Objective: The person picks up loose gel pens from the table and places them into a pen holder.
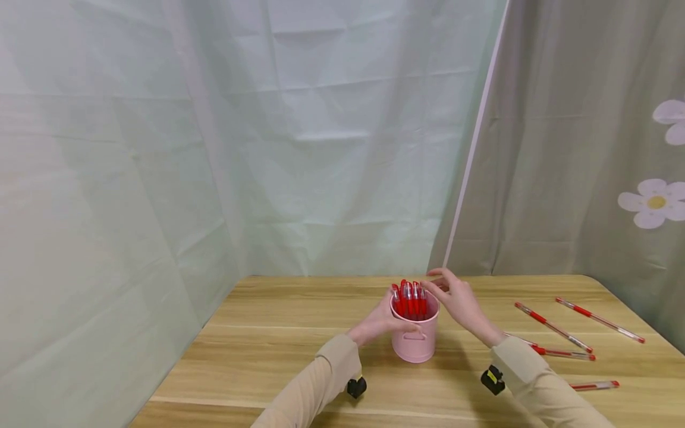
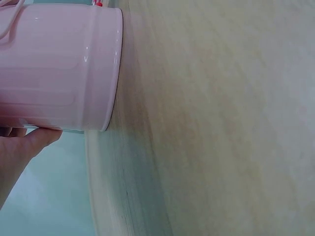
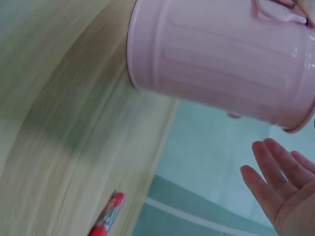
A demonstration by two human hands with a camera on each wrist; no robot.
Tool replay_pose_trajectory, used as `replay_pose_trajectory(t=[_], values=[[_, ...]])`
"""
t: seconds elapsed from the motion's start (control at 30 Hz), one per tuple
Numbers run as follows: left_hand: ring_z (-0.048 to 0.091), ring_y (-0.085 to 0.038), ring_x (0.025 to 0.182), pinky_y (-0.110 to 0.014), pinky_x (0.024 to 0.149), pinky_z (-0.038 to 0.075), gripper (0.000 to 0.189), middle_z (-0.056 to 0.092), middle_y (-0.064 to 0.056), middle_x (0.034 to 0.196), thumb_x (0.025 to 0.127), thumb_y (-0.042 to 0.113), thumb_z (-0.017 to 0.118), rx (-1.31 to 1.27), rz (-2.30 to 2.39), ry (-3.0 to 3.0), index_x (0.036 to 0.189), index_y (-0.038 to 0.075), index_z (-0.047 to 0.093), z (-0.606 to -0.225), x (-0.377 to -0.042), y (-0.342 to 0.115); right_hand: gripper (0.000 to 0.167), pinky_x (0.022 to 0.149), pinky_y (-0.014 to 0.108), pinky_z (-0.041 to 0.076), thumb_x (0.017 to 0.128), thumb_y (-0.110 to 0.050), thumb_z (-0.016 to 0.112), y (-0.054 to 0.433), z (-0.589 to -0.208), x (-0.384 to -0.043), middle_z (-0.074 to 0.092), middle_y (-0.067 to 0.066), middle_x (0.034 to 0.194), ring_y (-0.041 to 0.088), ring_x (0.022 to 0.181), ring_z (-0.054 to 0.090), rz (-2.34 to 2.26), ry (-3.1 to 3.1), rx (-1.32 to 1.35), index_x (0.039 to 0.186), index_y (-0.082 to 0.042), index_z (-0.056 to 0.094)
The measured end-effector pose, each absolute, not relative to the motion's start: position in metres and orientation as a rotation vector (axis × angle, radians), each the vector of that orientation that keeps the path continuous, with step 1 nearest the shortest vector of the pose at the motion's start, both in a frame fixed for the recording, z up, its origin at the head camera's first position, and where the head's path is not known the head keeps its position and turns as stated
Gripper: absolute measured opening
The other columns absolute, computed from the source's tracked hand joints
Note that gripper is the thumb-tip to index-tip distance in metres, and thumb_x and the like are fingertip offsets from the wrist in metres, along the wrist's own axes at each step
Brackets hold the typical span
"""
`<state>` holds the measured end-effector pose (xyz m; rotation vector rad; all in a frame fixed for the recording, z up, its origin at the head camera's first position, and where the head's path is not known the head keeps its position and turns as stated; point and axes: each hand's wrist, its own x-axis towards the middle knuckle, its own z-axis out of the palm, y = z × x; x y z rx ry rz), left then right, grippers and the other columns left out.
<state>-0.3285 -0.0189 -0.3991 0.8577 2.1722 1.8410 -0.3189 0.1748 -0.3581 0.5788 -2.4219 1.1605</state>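
The pink bucket (image 1: 414,349) is held upright on the worktop (image 1: 267,333) by the left grip (image 1: 381,321). Inside it, red pens (image 1: 409,302) are stood near-vertical, just left of the right grip (image 1: 459,300), whose fingers are parted and empty; whether a pen is touched cannot be told.

You are facing a wood-grained surface (image 1: 257,345), a pale green curtain (image 1: 332,148) hanging behind, a grey curtain (image 1: 546,178) hanging at right, white flowers (image 1: 654,203) showing on it
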Motion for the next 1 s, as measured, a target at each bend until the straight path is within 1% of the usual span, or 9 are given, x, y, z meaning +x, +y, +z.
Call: replay_pose_trajectory(t=[0.2, 0.4, 0.57, 0.67, 0.73, 0.83, 1.0], values=[[0.044, -0.009, 0.111, -0.029, 0.089, 0.037, 0.083, 0.042, 0.009, 0.124, 0.069, 0.015, 0.079, 0.859, 1.839, 2.182, 0.134, 0.018, 0.026, -0.399, -0.328, -0.018, 0.035, 0.068, 0.042, 0.05, 0.089, -0.024, 0.059, 0.187, -0.359, -0.32, 0.062, 0.015, 0.098, 0.029, 0.084, 0.059, 1.133, -2.426, 0.562, 0.115, -0.002, 0.05], [0.044, -0.01, 0.11, -0.032, 0.09, 0.036, 0.083, 0.043, 0.009, 0.123, 0.069, 0.018, 0.079, 0.81, 1.827, 2.208, 0.134, 0.018, 0.026, -0.397, -0.326, -0.019, 0.04, 0.068, 0.044, 0.05, 0.09, -0.028, 0.057, 0.202, -0.365, -0.323, 0.06, 0.019, 0.099, 0.033, 0.086, 0.058, 1.049, -2.511, 0.544, 0.114, 0.003, 0.049], [0.045, -0.011, 0.11, -0.032, 0.091, 0.035, 0.082, 0.044, 0.008, 0.123, 0.069, 0.017, 0.079, 0.806, 1.85, 2.176, 0.133, 0.018, 0.028, -0.398, -0.326, -0.019, 0.031, 0.069, 0.044, 0.049, 0.089, -0.016, 0.059, 0.212, -0.369, -0.324, 0.061, 0.02, 0.095, 0.032, 0.082, 0.059, 0.985, -2.556, 0.589, 0.107, 0.008, 0.053], [0.045, -0.011, 0.11, -0.032, 0.091, 0.035, 0.083, 0.044, 0.008, 0.123, 0.069, 0.017, 0.079, 0.805, 1.854, 2.172, 0.133, 0.018, 0.027, -0.399, -0.327, -0.02, 0.028, 0.07, 0.044, 0.048, 0.087, -0.011, 0.061, 0.218, -0.37, -0.324, 0.06, 0.021, 0.095, 0.032, 0.082, 0.06, 0.919, -2.621, 0.614, 0.105, 0.009, 0.054], [0.045, -0.011, 0.11, -0.031, 0.09, 0.036, 0.084, 0.044, 0.008, 0.123, 0.069, 0.016, 0.079, 0.806, 1.858, 2.161, 0.134, 0.018, 0.026, -0.399, -0.327, -0.02, 0.029, 0.07, 0.045, 0.048, 0.085, -0.009, 0.062, 0.22, -0.371, -0.323, 0.059, 0.024, 0.097, 0.033, 0.082, 0.06, 0.843, -2.694, 0.618, 0.106, 0.01, 0.054], [0.045, -0.011, 0.11, -0.031, 0.09, 0.036, 0.084, 0.043, 0.008, 0.123, 0.069, 0.015, 0.079, 0.814, 1.861, 2.152, 0.134, 0.018, 0.026, -0.4, -0.327, -0.02, 0.032, 0.073, 0.048, 0.046, 0.081, -0.007, 0.064, 0.224, -0.373, -0.321, 0.057, 0.027, 0.099, 0.037, 0.087, 0.057, 0.681, -2.79, 0.646, 0.105, 0.012, 0.053], [0.045, -0.011, 0.109, -0.031, 0.089, 0.037, 0.081, 0.044, 0.007, 0.122, 0.068, 0.015, 0.079, 0.833, 1.86, 2.153, 0.132, 0.018, 0.028, -0.4, -0.328, -0.019, 0.033, 0.076, 0.05, 0.044, 0.078, -0.004, 0.066, 0.231, -0.381, -0.319, 0.056, 0.027, 0.096, 0.042, 0.089, 0.054, 0.458, -2.851, 0.688, 0.103, 0.013, 0.053]])
